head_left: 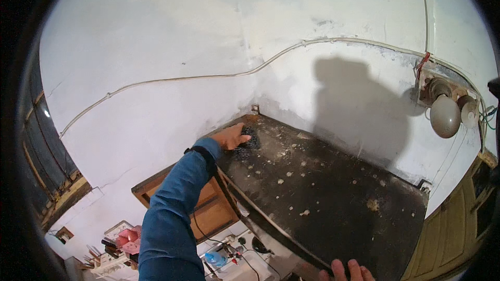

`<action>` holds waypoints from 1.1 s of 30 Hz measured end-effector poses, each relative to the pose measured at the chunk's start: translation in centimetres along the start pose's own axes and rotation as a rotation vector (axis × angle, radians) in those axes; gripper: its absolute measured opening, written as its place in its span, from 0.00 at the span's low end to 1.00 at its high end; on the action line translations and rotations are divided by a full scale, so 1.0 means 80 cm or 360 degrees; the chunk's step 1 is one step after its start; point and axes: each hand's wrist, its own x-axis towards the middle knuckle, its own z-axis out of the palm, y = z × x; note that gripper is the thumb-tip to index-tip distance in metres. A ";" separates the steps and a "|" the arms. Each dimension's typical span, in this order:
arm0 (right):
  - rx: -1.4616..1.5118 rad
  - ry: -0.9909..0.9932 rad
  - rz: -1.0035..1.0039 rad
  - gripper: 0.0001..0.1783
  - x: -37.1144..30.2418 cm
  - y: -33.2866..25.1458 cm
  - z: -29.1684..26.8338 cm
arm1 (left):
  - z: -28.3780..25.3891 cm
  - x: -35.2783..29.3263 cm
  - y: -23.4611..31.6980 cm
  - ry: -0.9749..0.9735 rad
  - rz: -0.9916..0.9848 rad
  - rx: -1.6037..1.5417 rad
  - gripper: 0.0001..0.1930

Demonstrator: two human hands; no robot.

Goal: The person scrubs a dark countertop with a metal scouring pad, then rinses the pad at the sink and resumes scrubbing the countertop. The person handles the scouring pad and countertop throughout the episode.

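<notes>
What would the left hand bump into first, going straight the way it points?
Past the dark mesh it touches, the left hand would probably meet the white wall near the small bracket in the corner; how far off is hard to judge.

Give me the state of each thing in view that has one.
Left hand: holding the dark mesh cloth
Dark mesh cloth: bunched, against the black shelf
Right hand: at the shelf's near edge, partly out of frame
Black shelf: dirty, pale-spotted
Bulb: unlit
White cable: strung along the walls
</notes>
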 end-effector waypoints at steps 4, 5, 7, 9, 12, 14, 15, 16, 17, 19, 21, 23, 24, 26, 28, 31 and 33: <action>0.0162 -0.0133 0.0022 0.24 0.000 0.000 0.000 | -0.024 0.035 -0.024 -0.0008 -0.0105 0.0131 0.46; 0.0107 -0.0118 -0.0020 0.25 0.001 0.001 0.000 | -0.034 0.042 -0.026 -0.0060 -0.0186 0.0142 0.46; -0.0011 -0.0092 -0.0096 0.26 0.002 0.006 -0.001 | -0.045 0.049 -0.029 0.0106 -0.0161 0.0181 0.50; 0.0043 -0.0218 -0.0160 0.26 0.003 0.009 -0.004 | -0.055 0.055 -0.027 0.0229 -0.0243 0.0355 0.53; 0.0079 -0.0178 -0.0131 0.24 0.007 0.010 -0.001 | -0.054 0.068 -0.023 0.0388 -0.0390 0.0856 0.40; 0.0028 -0.0118 -0.0129 0.22 0.009 0.009 0.003 | -0.049 0.078 -0.026 0.0480 -0.0394 0.0954 0.33; 0.0055 -0.0105 -0.0118 0.22 0.010 0.009 0.005 | -0.045 0.082 -0.031 0.0456 -0.0340 0.0926 0.31; 0.0072 -0.0091 -0.0100 0.21 0.011 0.008 0.006 | -0.045 0.091 -0.035 0.0452 -0.0260 0.0912 0.30; 0.0083 -0.0077 -0.0072 0.21 0.012 0.008 0.006 | -0.045 0.101 -0.038 0.0451 -0.0170 0.0902 0.28; 0.0097 -0.0086 -0.0050 0.20 0.015 0.008 0.003 | -0.043 0.116 -0.047 0.0500 0.0059 0.0830 0.27; 0.0155 -0.0121 -0.0038 0.19 0.018 0.007 0.000 | -0.044 0.128 -0.051 0.0584 0.0267 0.0699 0.27; 0.0250 -0.0193 -0.0030 0.18 0.020 0.009 -0.003 | -0.046 0.140 -0.049 0.0704 0.0464 0.0503 0.27; 0.0260 -0.0221 -0.0022 0.18 0.020 0.009 -0.007 | -0.050 0.147 -0.046 0.0548 0.0290 0.0555 0.27; 0.0275 -0.0262 0.0004 0.17 0.022 0.008 -0.008 | -0.053 0.148 -0.043 0.0365 0.0022 0.0665 0.26; 0.0214 -0.0229 0.0011 0.16 0.026 0.007 -0.007 | -0.055 0.143 -0.041 0.0282 0.0173 0.0536 0.25; 0.0133 -0.0146 0.0053 0.15 0.033 0.003 -0.004 | -0.057 0.131 -0.039 0.0268 0.0480 0.0189 0.23; 0.0177 -0.0137 0.0099 0.14 0.036 0.000 -0.006 | -0.060 0.128 -0.033 0.0227 0.0458 0.0117 0.23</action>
